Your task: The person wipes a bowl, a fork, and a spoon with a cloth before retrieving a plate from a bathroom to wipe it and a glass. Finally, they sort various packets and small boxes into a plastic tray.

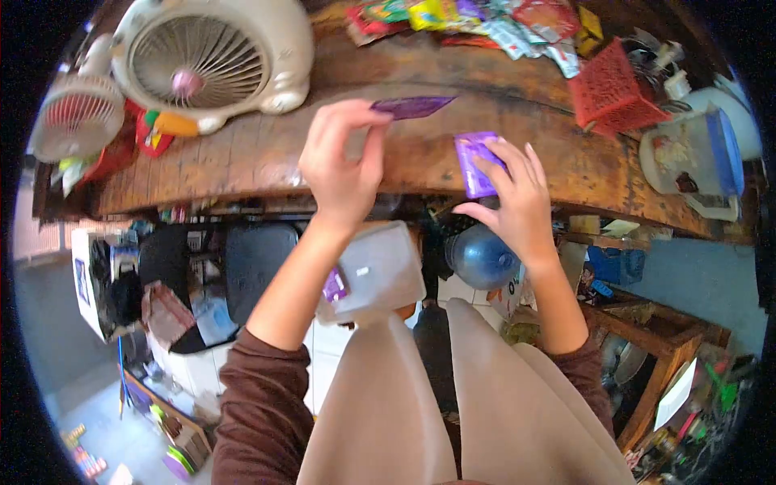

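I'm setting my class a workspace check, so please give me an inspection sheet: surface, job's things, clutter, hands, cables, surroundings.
Surface: brown wooden tabletop, stained.
Job's things: dark purple flat packet; bright purple rectangular packet.
Clutter: heap of multicoloured shiny packets; red lattice plastic basket; large white plastic fan.
Hands: left hand pinches the dark packet; right hand has fingers over the bright one, grip unclear.
Cables: cannot tell; dark items around the basket are blurred.
Surroundings: translucent rectangular plastic box below the table edge; shiny blue round object right of it.
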Demonstrator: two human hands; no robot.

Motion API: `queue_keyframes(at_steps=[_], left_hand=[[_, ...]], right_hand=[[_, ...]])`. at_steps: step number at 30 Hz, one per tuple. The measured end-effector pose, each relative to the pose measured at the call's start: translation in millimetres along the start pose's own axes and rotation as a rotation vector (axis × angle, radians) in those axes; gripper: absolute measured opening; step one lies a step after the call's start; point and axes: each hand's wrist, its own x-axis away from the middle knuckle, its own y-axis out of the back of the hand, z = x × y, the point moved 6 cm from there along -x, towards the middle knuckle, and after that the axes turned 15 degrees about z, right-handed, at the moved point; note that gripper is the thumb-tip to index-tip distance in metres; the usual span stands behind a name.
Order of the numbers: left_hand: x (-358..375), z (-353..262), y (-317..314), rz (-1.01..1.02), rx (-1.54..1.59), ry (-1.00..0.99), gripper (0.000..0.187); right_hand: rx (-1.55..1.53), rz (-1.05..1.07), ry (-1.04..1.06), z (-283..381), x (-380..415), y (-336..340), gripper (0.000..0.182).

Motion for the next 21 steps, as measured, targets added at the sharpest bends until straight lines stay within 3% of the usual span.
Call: queue_keyframes(at_steps=[2,4,6,8,10,11,13,15,16,18,20,21], left_hand=[[54.6,12.6,19.7,-0.241,0.393,0.153,0.03],[108.0,14.5,39.6,-0.333,0.525,0.341,0.034],[166.9,23.8,57.0,-0.336,0.445,0.564,0.034],[225.2,34.2,62.6,-0.242,0.536,0.775,0.022],[296.3,59.3,56.7,-0.212,0.589,0.963,0.017],[331.3,68.8,49.8,-0.187,0.776,1.161,0.014],[389.8,84.0,33.5,-0.145,0.831,1.432,0.014],[431.7,98.4,14.8,-0.092,0.901,1.606,0.016],[441.8,103.8,6.6,-0.064,0.911,1.666,0.016],[437.0,107.6,1.7,0.015,0.717,1.63,0.016],[422.6,108.4,-3.2,0.12,0.631,1.573,0.016],[422.8,113.7,-10.3,0.061,0.672,1.549,0.016]], right_hand=[[0.0,-0.04,0.065,7.9,22.3,-17.9,0.025],[-0.041,-0.2,0.096,26.1,39.9,-9.7,0.019],[-0.198,-0.391,0.088,52.6,51.7,-5.7,0.018],[-0.39,-0.365,0.065,77.2,59.1,-28.4,0.017],[-0.729,-0.083,-0.073,103.1,56.2,-75.2,0.016],[-0.898,0.132,-0.174,115.1,57.1,-109.2,0.016],[-1.08,0.496,-0.298,134.4,74.9,-205.4,0.019],[-1.611,0.791,-0.66,159.6,108.0,-297.5,0.022],[-1.609,0.789,-0.654,166.3,110.0,-315.7,0.022],[-1.751,1.077,-0.9,188.3,129.7,-349.8,0.028],[-1.702,1.076,-0.882,202.8,130.4,-362.9,0.028],[-1.654,1.076,-0.866,206.3,125.9,-369.8,0.027]])
